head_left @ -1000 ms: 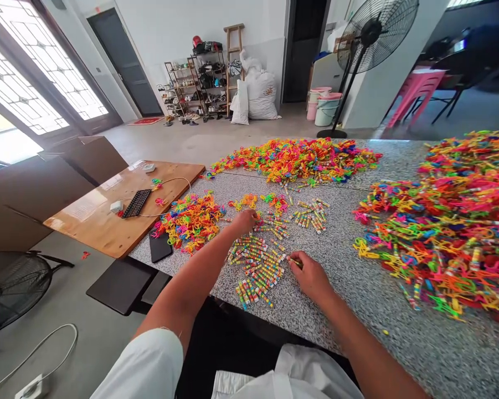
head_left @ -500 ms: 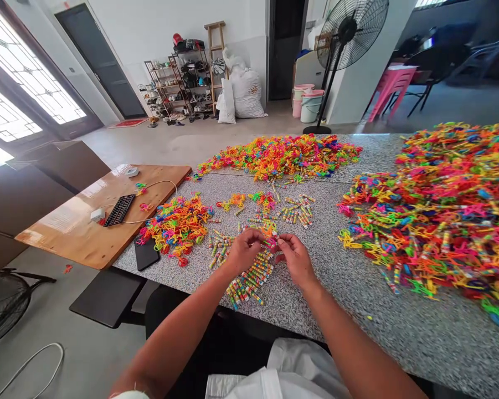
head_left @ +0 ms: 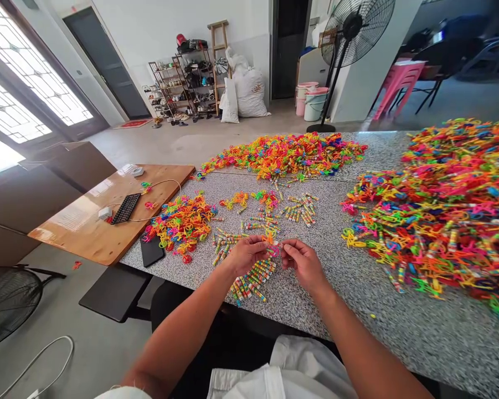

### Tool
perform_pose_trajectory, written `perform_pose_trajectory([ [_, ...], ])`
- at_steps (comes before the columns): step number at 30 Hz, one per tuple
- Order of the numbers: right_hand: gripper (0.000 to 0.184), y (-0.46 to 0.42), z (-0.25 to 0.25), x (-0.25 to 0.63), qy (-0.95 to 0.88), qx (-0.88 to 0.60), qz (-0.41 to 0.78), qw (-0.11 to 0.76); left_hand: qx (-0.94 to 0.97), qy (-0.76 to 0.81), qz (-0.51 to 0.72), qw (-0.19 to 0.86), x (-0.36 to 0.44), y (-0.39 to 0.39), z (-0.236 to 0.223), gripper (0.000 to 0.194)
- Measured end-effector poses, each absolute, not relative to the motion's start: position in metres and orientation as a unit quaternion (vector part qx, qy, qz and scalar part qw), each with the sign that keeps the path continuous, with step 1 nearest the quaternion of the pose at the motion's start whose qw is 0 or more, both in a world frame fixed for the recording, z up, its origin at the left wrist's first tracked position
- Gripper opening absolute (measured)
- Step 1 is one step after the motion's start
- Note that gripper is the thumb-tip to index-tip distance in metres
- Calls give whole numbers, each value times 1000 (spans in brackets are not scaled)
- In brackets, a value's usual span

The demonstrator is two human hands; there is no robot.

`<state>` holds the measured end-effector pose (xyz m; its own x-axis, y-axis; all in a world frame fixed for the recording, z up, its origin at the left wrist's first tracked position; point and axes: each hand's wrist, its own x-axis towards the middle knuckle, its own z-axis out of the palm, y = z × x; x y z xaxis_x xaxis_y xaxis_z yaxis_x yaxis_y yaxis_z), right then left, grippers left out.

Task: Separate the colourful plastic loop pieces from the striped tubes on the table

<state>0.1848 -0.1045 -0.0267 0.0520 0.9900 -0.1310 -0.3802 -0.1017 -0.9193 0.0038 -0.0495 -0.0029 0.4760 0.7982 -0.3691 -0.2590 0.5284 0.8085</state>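
My left hand (head_left: pixel 245 254) and my right hand (head_left: pixel 302 260) meet above the speckled stone table (head_left: pixel 315 293), fingertips pinched together on a small colourful plastic piece (head_left: pixel 273 247) held between them. Directly under the hands lies a cluster of small striped candy tubes (head_left: pixel 251 277). A heap of neon plastic rings (head_left: pixel 180 223) sits to the left of my left hand. More tubes (head_left: pixel 301 206) lie a little farther back.
Big piles of neon plastic toys cover the table's right side (head_left: pixel 444 205) and far edge (head_left: pixel 286 155). A black phone (head_left: pixel 152 250) lies at the table's left corner. A wooden side table (head_left: pixel 103 221) with a keyboard stands left; a standing fan (head_left: pixel 353 33) behind.
My left hand came back from the far tubes and my right hand lifted off the table; both now meet over the tube cluster, pinching a small piece. The view shifted slightly.
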Motion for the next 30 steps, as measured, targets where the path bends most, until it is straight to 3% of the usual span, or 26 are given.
perform_pose_trajectory([
  [15, 37, -112, -22, 194, -294, -406, 677, 539, 486, 398, 276, 727, 9, -57, 1, 44],
  [18, 38, -115, -21, 197, -353, -432, 633, 537, 529, 429, 273, 679, 13, -62, -1, 38],
  [23, 38, -121, -24, 200, -475, -512, 501, 510, 648, 500, 265, 510, 28, -71, -8, 25],
  [26, 35, -118, -28, 217, -485, -561, 452, 495, 698, 483, 226, 478, 37, -57, -11, 25],
  [28, 31, -112, -30, 246, -434, -602, 414, 527, 709, 475, 209, 478, 39, -30, -12, 25],
  [30, 26, -101, -28, 289, -311, -617, 358, 628, 709, 526, 228, 411, 32, 10, -11, 30],
])
